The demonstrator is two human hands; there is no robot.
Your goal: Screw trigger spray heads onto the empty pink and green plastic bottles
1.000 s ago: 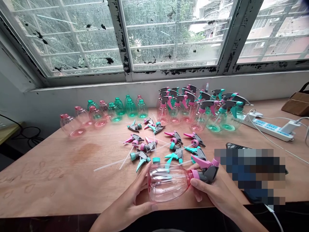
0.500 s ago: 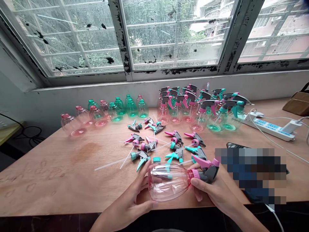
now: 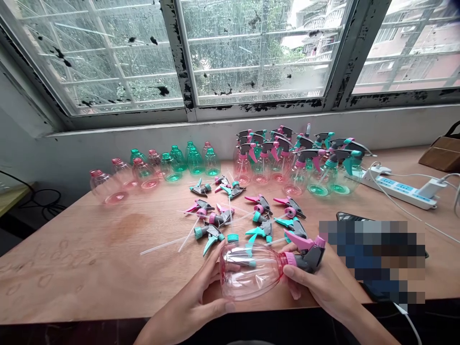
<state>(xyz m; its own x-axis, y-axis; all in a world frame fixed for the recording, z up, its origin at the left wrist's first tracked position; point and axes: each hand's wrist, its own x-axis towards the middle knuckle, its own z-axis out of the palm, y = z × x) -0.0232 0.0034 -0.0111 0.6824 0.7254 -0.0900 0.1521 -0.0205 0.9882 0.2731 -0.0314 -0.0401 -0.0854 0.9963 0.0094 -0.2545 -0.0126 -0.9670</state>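
A clear pink spray bottle (image 3: 249, 270) lies on its side near the table's front edge. My left hand (image 3: 196, 299) wraps round its base end. My right hand (image 3: 316, 282) grips the pink and grey trigger head (image 3: 307, 251) at the bottle's neck. Just beyond the bottle lie several loose trigger heads (image 3: 233, 218) in pink, teal and grey, with thin white dip tubes sticking out.
Capless pink and green bottles (image 3: 158, 167) stand at the back left. Bottles fitted with triggers (image 3: 294, 160) cluster at the back right. A white power strip (image 3: 400, 189) with cables lies on the right, and a brown box (image 3: 442, 153) at the far right. The wooden table (image 3: 82, 254) runs under a window.
The bottle has turned slightly in my hands, with the teal trigger behind it now showing through the plastic. Both hands stay in place.
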